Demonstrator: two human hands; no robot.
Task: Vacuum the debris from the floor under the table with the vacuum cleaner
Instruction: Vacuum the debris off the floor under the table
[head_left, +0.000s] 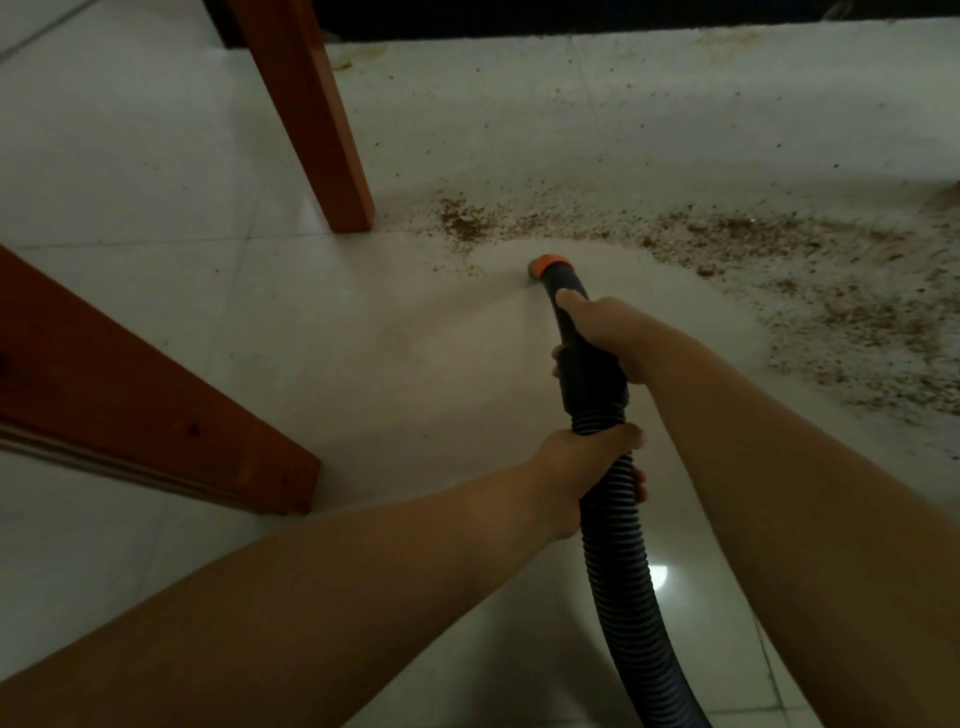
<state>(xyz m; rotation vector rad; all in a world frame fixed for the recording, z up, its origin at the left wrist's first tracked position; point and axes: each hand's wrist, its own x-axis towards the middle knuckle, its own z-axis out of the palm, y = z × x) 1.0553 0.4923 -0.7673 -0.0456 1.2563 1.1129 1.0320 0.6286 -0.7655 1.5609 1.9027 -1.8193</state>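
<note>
Here the right hand (605, 332) is gripping the nozzle (550, 267) and the left hand (587, 467) is clasping the hose (618, 545) nearer; debris (727, 234) is lying far and right, so sweeping slowly rightward, mouth low, seems best

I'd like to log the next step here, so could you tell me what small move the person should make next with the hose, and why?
Probably ease the orange nozzle tip forward into the debris. The floor just behind the tip looks clean, while a brown band of crumbs lies just beyond it, thickest to the right. The right hand grips the handle and the left hand grips the ribbed hose.
</note>
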